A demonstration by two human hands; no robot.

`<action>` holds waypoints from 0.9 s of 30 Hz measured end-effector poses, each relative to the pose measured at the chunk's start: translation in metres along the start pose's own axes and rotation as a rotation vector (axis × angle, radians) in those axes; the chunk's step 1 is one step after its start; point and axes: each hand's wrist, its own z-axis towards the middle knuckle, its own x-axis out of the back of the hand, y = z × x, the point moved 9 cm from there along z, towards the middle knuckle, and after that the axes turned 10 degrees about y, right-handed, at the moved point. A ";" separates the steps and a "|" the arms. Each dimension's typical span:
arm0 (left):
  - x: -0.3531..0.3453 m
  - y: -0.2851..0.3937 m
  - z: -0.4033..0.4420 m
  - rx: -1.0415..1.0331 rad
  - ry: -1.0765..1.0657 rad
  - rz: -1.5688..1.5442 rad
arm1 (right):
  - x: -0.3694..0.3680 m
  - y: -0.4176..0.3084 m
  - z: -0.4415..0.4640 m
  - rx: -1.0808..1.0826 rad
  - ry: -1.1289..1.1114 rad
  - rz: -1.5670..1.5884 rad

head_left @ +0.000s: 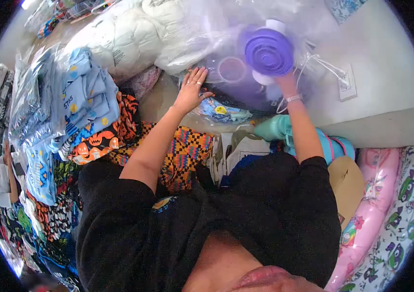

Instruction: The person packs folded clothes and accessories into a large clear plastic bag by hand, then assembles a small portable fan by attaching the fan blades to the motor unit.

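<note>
My left hand (191, 93) lies open, fingers spread and a ring on one, on clear plastic at the near side of a bagged bundle. Under and beside it is a plastic-wrapped light-blue printed fabric (222, 111). My right hand (286, 83), with a light watch band at the wrist, is at the lower edge of a purple ringed disc (269, 51) with white parts above and below it. The disc hides most of its fingers, but the hand seems closed on it. Translucent purple material (226, 48), blurred, with a round clear shape in it, spreads between the hands.
White puffy bagged goods (141, 36) lie at the back. Folded light-blue clothes in plastic (87, 90) are stacked left. White cables run to a wall socket (347, 82). A teal bottle (272, 128) stands near my right forearm; a pink inflatable (372, 204) lies right. Another person (3, 180) is far left.
</note>
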 end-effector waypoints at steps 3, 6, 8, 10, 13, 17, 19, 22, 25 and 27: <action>-0.002 -0.002 -0.001 0.024 -0.004 -0.008 | -0.010 -0.008 0.000 -0.081 -0.073 -0.043; -0.001 -0.004 -0.003 0.032 -0.007 -0.010 | -0.028 0.011 -0.003 -0.002 -0.112 -0.099; 0.002 -0.013 -0.005 0.071 -0.018 -0.039 | -0.032 0.013 -0.001 -0.019 -0.187 -0.137; 0.008 -0.023 -0.012 0.107 0.004 -0.040 | -0.027 0.009 0.003 -0.129 -0.196 -0.119; 0.019 -0.038 -0.030 0.159 0.032 -0.022 | -0.035 -0.001 0.005 0.028 -0.163 -0.110; 0.030 -0.049 -0.042 0.183 0.091 -0.027 | -0.028 -0.007 -0.004 0.070 -0.036 -0.061; 0.036 -0.053 -0.040 0.223 0.100 -0.041 | -0.024 0.011 -0.003 -0.042 -0.012 0.086; 0.042 -0.044 -0.026 0.254 0.124 -0.117 | -0.030 0.032 -0.008 0.241 -0.038 -0.090; 0.034 -0.012 0.000 0.223 0.147 -0.130 | -0.027 0.061 -0.016 0.122 -0.089 -0.156; 0.030 -0.002 0.021 0.223 0.175 -0.080 | -0.027 0.078 -0.021 0.136 -0.081 -0.485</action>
